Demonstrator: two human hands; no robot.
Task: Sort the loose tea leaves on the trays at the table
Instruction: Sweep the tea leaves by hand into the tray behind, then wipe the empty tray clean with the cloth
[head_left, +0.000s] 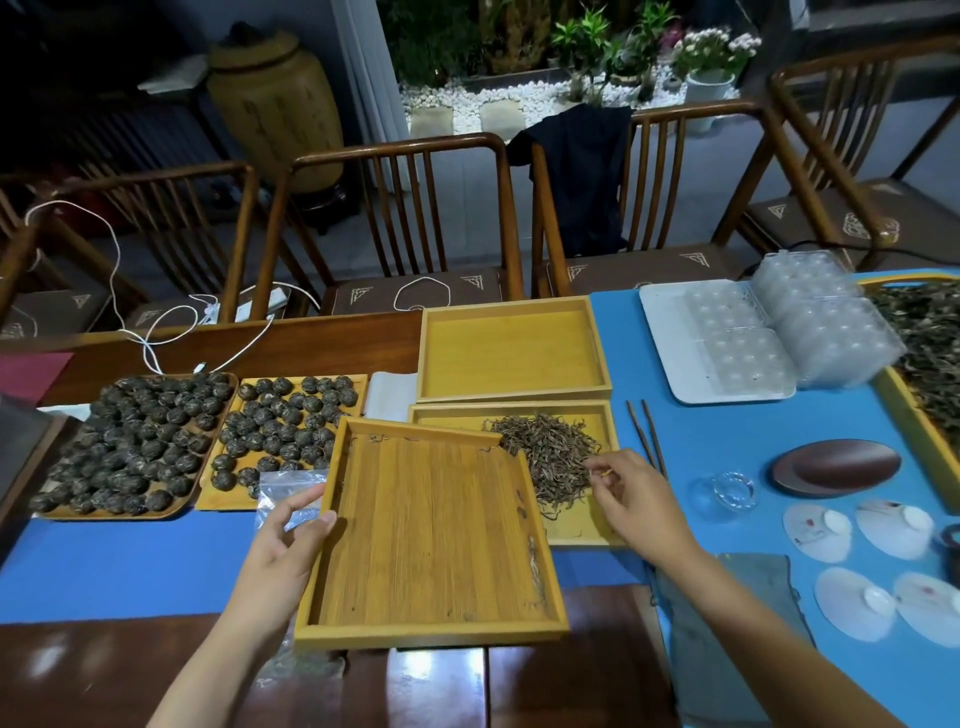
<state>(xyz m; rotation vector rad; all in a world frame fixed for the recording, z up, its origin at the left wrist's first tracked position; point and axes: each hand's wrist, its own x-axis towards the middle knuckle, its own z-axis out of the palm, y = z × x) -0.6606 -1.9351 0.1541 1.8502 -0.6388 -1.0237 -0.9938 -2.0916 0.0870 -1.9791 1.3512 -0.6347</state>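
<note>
Dark polished wood forms the bench (104, 670), with a blue mat (727, 436) laid across it. Nearest, at 6 o'clock, a ribbed bamboo tray (431, 540) sits tilted, its far corner overlapping a second tray (571, 530); only a few stray leaves cling along its edges. The left hand (291, 545) grips that tray's left rim, thumb curled over the edge, just beside a clear plastic bag (283, 493). The right hand (639, 499), at 4 o'clock, pinches a pale sliver between thumb and forefinger, its other fingers loosely curled, over the near right part of the second tray. The loose tea leaves (545, 457) lie heaped in that tray, just beyond the ribbed one. A grey cloth (737, 623) lies under the right forearm, and shell-like dishes (852, 566) spread at 3 o'clock with a dark saucer (836, 467) and a small glass dish (727, 491) beyond them. Two thin sticks (647, 436) rest on the mat beside the leaf tray. At 9 o'clock two trays hold rolled tea balls (140, 447), dark and tightly packed. Farther on, at 12 o'clock, stands an empty wooden tray (511, 353), and at 2 o'clock clear plastic blister packs (769, 332) sit on a white board, beside a large tray of greenish leaves (930, 343). Wooden chairs (400, 218) line the far edge.
</note>
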